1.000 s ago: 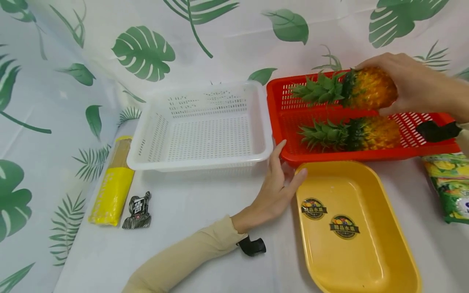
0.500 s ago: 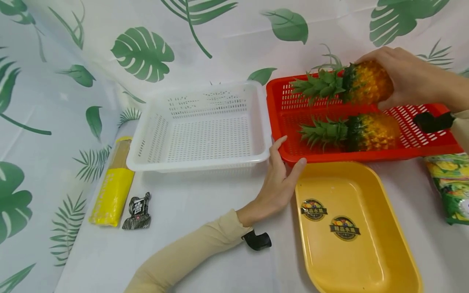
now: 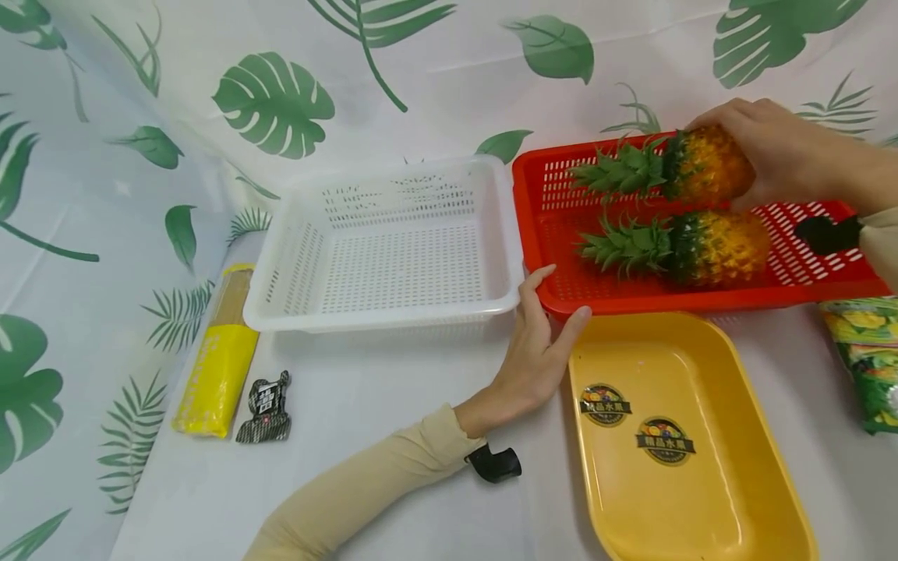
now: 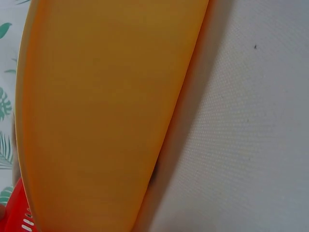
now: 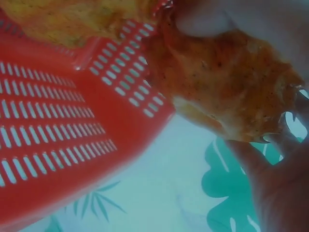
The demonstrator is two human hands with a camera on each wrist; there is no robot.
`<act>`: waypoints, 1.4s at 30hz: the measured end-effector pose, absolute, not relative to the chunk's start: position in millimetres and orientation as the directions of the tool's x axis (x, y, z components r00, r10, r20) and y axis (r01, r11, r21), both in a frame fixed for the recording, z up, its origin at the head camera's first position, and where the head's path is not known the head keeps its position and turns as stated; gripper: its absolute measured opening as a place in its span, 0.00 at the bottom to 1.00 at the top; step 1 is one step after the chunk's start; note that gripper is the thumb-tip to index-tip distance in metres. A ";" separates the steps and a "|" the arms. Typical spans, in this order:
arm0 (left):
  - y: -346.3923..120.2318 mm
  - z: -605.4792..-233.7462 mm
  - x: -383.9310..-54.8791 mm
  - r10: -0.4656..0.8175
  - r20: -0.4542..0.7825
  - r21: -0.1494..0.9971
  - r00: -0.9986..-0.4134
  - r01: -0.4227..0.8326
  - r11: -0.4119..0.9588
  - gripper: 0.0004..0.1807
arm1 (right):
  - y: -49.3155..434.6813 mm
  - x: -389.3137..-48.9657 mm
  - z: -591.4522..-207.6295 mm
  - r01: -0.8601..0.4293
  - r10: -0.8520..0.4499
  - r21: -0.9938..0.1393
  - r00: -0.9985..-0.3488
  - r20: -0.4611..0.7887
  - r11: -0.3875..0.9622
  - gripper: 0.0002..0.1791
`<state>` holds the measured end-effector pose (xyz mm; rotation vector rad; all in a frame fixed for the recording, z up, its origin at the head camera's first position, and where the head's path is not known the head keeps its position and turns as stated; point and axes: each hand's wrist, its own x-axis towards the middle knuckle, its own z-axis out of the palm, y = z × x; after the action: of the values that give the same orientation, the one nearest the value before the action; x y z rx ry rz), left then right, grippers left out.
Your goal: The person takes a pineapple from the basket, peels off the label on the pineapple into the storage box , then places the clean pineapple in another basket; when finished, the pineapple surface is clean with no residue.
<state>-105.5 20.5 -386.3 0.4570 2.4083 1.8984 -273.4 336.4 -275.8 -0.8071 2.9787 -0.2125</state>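
Observation:
My right hand (image 3: pixel 779 152) grips a pineapple (image 3: pixel 708 165) by its base end, its leafy crown pointing left over the back of the red basket (image 3: pixel 701 300). Just in front, a second pineapple (image 3: pixel 722 248) lies in that basket, crown also to the left. In the right wrist view, thumb and fingers wrap the held pineapple (image 5: pixel 217 82) near the basket wall (image 5: pixel 130 111). My left hand (image 3: pixel 522 370) is at the basket's front left corner, thumb and index finger spread. Its thumb tip is beside the rim of the yellow basin (image 3: pixel 758 421).
A white basket (image 3: pixel 400 312) stands left of the red one. Farther left lie a yellow noodle-like packet (image 3: pixel 217 366) and a small black wrapped packet (image 3: pixel 266 409). A green and yellow bag (image 3: pixel 870 366) lies at the right edge. A leaf-print cloth (image 3: pixel 421 78) hangs behind.
The held pineapple rose slightly, then came down again, and it now sits closer to the second pineapple. The left hand has stayed at the basket corner.

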 end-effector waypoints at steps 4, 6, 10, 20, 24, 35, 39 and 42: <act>20.9 -386.8 -106.1 0.253 0.149 0.955 -0.956 0.206 0.213 0.36 | 336.0 -273.9 -274.2 -0.519 -0.530 -0.159 -0.848 -0.029 0.840 0.65; 20.7 -386.9 -105.9 0.254 0.148 0.954 -0.956 0.205 0.217 0.36 | 334.8 -274.1 -272.4 -0.525 -0.539 -0.163 -0.840 -0.057 0.835 0.65; 20.3 -386.7 -106.0 0.261 0.155 0.954 -0.953 0.213 0.212 0.36 | 331.1 -273.1 -267.7 -0.523 -0.539 -0.149 -0.835 -0.106 0.839 0.64; 17.5 -387.2 -107.0 0.263 0.151 0.956 -0.953 0.209 0.207 0.36 | 328.9 -270.3 -261.7 -0.511 -0.527 -0.129 -0.832 -0.172 0.850 0.63; 16.7 -387.6 -107.5 0.259 0.159 0.956 -0.953 0.214 0.201 0.36 | 328.7 -270.5 -262.4 -0.510 -0.528 -0.140 -0.832 -0.167 0.848 0.64; 17.5 -388.4 -106.6 0.259 0.175 0.953 -0.950 0.229 0.196 0.35 | 327.0 -270.6 -263.3 -0.559 -0.563 -0.098 -0.826 -0.023 0.824 0.66; 18.4 -388.1 -106.1 0.254 0.176 0.952 -0.951 0.231 0.202 0.35 | 326.7 -274.7 -262.5 -0.566 -0.571 -0.097 -0.821 -0.033 0.819 0.64; 19.1 -387.7 -105.2 0.252 0.169 0.952 -0.953 0.224 0.210 0.35 | 327.5 -278.0 -263.6 -0.559 -0.568 -0.113 -0.820 -0.075 0.822 0.64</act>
<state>-105.2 19.1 -387.7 0.4777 2.4255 1.9006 -278.0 327.5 -263.6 -0.8985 2.8977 -0.1303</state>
